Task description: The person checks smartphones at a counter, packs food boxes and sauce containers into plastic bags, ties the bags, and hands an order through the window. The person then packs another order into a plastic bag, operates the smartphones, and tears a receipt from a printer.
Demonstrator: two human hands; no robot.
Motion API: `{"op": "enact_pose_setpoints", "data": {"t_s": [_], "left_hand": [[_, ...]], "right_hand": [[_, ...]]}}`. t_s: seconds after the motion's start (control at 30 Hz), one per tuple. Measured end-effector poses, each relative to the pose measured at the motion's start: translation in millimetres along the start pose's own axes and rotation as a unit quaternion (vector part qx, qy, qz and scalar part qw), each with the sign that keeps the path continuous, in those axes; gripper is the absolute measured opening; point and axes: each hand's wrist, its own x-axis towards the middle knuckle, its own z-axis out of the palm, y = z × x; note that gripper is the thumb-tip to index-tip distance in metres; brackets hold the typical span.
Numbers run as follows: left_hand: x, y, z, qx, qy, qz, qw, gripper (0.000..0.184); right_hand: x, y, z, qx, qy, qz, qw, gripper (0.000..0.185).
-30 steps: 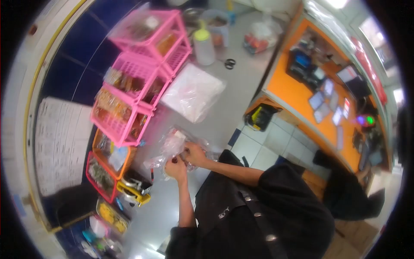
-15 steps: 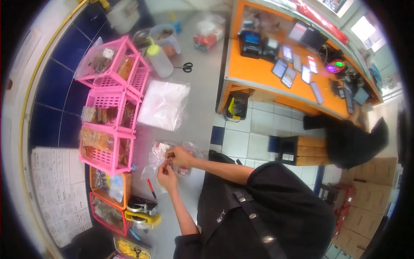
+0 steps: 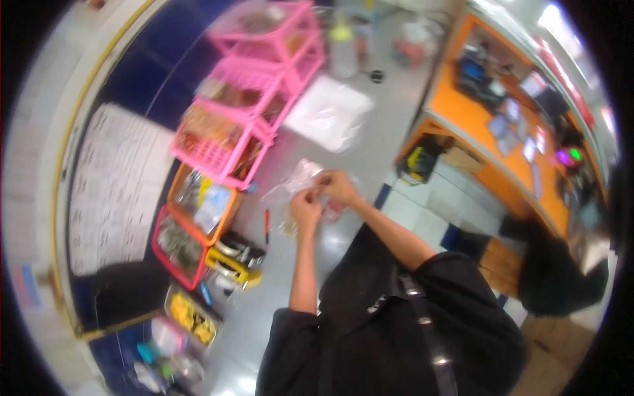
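Note:
My left hand (image 3: 306,208) and my right hand (image 3: 338,187) meet over the grey metal counter, fingertips pinched close together. Both appear to hold the gathered top of a clear plastic bag (image 3: 288,187); blur and my fingers hide the exact grip. Reddish contents show through the plastic under and beside my right hand. A red pen (image 3: 267,226) lies left of my left hand. Beyond the hands, a stack of white plastic bags (image 3: 332,113) rests flat on the counter.
Pink stacked baskets (image 3: 228,135) with packets line the wall side. Nearer stand an orange basket (image 3: 228,221), a red basket (image 3: 162,247), a yellow tape dispenser (image 3: 231,269) and a tray of yellow pieces (image 3: 191,320). A squeeze bottle (image 3: 343,53) stands far back. Phones cover an orange desk (image 3: 456,96).
My view has turned and shifted, so the counter and baskets sit differently in the frame and more of the near-left side shows. Both hands stay pinched together at the bag.

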Motion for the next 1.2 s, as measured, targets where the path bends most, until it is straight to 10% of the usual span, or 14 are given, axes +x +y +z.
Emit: {"op": "enact_pose_setpoints", "data": {"t_s": [1.2], "left_hand": [[-8,-19,25,-0.011,0.101,0.022,0.995,0.022]], "right_hand": [[-9,-33,-13,-0.111,-0.038,0.004,0.993,0.021]]}}
